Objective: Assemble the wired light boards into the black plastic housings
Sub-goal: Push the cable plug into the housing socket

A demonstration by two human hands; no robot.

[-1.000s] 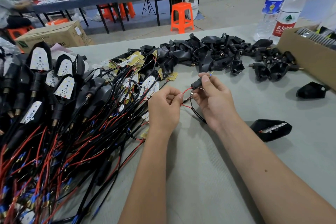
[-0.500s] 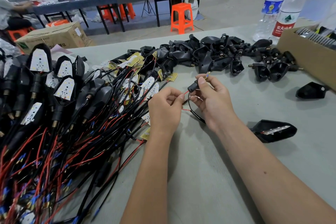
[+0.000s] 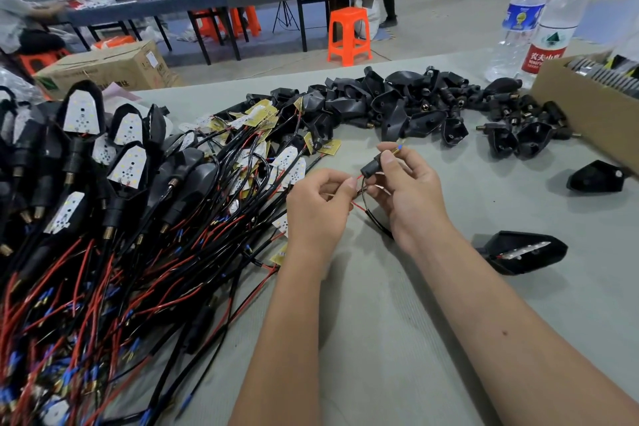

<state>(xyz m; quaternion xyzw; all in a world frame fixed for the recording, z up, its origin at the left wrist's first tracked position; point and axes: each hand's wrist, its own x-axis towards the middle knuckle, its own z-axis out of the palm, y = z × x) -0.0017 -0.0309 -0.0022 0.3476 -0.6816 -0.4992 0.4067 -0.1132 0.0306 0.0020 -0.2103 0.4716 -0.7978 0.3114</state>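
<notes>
Between two raised hands, a black stem piece [image 3: 371, 167] is pinched by the right hand [image 3: 409, 195] while the left hand [image 3: 320, 209] pinches its thin red wire [image 3: 356, 206]. A hard tug could likely snap the lead or pull it out. Beyond the fingers lie empty black housings [image 3: 408, 107]; left of the left hand, tangled wired light boards [image 3: 287, 166] could snag the trailing cable.
</notes>
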